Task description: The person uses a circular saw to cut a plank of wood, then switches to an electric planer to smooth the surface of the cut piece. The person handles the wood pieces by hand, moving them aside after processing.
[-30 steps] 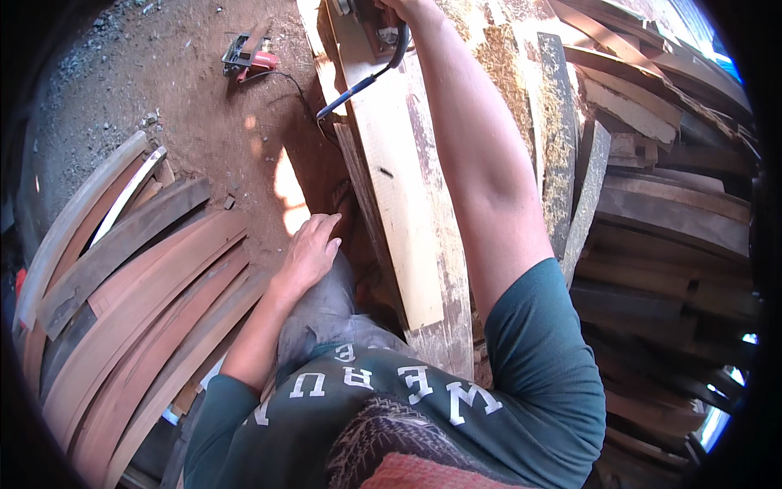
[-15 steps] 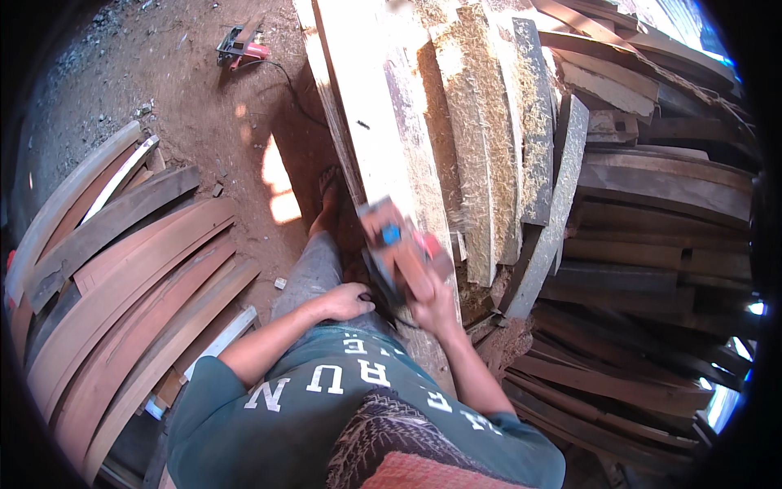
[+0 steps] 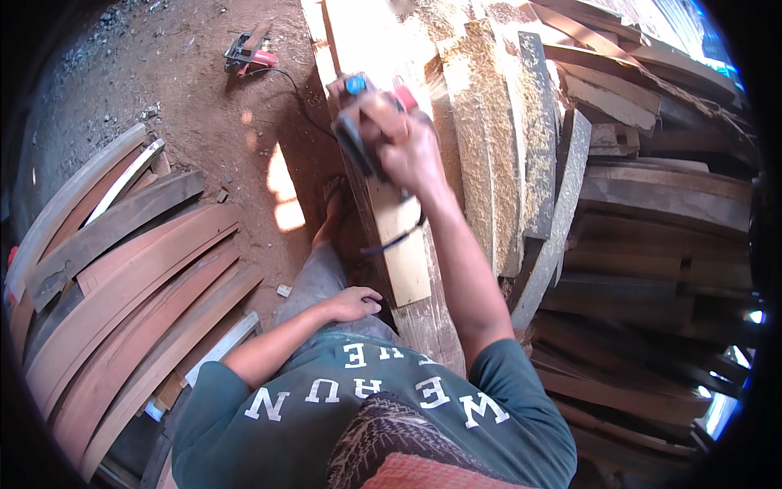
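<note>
My right hand (image 3: 414, 159) is closed around the handle of an electric planer (image 3: 364, 118) with a blue knob and a red side part. The tool, blurred by motion, lies on a long pale board (image 3: 403, 269), across its left edge. Its dark cord (image 3: 397, 242) loops behind it over the board. Beneath and beside the board runs a rougher whitish timber (image 3: 440, 336). My left hand (image 3: 356, 303) rests on my thigh, fingers loosely stretched and nothing visible in them.
A red circular saw (image 3: 251, 55) lies on the dirt floor at the far left. Curved timbers (image 3: 134, 301) are stacked at left. Shaving-covered beams (image 3: 481, 147) stand right of the board, with more stacked timber (image 3: 668, 196) beyond. My bare foot (image 3: 332, 187) is beside the board.
My right hand has pushed the planer away from me along the board, exposing the board's near end. The cord now stretches over it. My left hand stays on the thigh.
</note>
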`<control>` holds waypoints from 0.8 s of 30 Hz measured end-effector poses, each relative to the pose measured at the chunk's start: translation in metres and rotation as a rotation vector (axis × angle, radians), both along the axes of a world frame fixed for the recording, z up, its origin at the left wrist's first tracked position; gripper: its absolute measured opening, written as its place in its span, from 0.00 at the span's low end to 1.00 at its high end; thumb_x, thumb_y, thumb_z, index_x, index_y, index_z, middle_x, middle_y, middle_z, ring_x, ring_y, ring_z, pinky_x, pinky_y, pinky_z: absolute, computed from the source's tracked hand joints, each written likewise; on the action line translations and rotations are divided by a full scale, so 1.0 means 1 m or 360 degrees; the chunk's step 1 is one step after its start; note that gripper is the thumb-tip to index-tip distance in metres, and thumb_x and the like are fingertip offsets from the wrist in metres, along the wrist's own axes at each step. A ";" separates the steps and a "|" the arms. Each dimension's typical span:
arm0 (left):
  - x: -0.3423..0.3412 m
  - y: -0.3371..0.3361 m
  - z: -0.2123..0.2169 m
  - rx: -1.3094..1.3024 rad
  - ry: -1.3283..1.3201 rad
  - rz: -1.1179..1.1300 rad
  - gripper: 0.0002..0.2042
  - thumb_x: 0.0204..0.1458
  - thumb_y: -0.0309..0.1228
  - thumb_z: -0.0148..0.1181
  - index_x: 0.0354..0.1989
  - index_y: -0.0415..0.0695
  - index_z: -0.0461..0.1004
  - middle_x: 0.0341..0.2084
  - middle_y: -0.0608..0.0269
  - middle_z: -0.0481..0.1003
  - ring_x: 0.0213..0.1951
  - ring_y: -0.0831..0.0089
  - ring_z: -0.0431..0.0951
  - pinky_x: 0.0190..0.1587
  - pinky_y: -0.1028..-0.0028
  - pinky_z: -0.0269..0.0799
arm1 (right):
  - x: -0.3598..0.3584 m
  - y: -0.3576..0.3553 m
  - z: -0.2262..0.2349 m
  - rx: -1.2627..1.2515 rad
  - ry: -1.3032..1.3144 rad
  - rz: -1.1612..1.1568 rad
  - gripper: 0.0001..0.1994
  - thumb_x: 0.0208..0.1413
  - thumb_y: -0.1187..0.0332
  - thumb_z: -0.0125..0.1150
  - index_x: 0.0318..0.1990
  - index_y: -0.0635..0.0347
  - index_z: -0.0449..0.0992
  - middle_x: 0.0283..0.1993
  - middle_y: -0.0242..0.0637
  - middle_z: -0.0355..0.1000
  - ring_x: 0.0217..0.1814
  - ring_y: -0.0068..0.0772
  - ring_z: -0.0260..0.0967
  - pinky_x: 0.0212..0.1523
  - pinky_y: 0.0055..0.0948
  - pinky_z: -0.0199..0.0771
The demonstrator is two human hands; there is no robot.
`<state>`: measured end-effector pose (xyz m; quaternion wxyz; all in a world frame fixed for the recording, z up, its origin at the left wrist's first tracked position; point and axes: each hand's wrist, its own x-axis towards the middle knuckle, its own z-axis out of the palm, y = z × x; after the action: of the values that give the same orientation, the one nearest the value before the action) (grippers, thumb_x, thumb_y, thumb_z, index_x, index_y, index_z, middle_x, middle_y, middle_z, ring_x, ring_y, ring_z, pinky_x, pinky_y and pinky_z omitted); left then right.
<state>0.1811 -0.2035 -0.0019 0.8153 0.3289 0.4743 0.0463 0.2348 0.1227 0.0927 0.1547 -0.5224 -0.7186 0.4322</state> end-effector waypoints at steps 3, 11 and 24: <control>-0.022 0.009 -0.009 -0.0059 0.0044 0.0160 0.28 0.65 0.39 0.64 0.68 0.33 0.72 0.58 0.43 0.80 0.59 0.59 0.81 0.63 0.65 0.75 | -0.060 0.075 0.019 -0.0086 -0.0070 0.0120 0.12 0.61 0.70 0.55 0.45 0.55 0.86 0.34 0.50 0.84 0.31 0.42 0.85 0.36 0.40 0.85; -0.057 0.040 -0.005 -0.0184 0.0106 0.0372 0.28 0.66 0.35 0.63 0.71 0.34 0.68 0.58 0.46 0.79 0.57 0.63 0.81 0.61 0.67 0.77 | -0.162 0.248 -0.052 0.0574 -0.0368 0.0152 0.16 0.62 0.57 0.54 0.44 0.50 0.88 0.42 0.53 0.85 0.46 0.51 0.85 0.50 0.47 0.84; -0.016 0.015 0.019 0.0469 0.0565 0.0713 0.18 0.62 0.26 0.63 0.61 0.36 0.77 0.49 0.52 0.79 0.46 0.67 0.82 0.51 0.69 0.79 | -0.043 0.083 0.018 -0.0069 -0.0013 0.0054 0.17 0.66 0.63 0.49 0.53 0.51 0.84 0.41 0.53 0.84 0.41 0.46 0.85 0.47 0.44 0.85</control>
<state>0.1649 -0.1881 0.0172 0.6330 0.3337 0.6579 0.2347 0.1919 0.2055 0.1103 0.1330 -0.5150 -0.7185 0.4481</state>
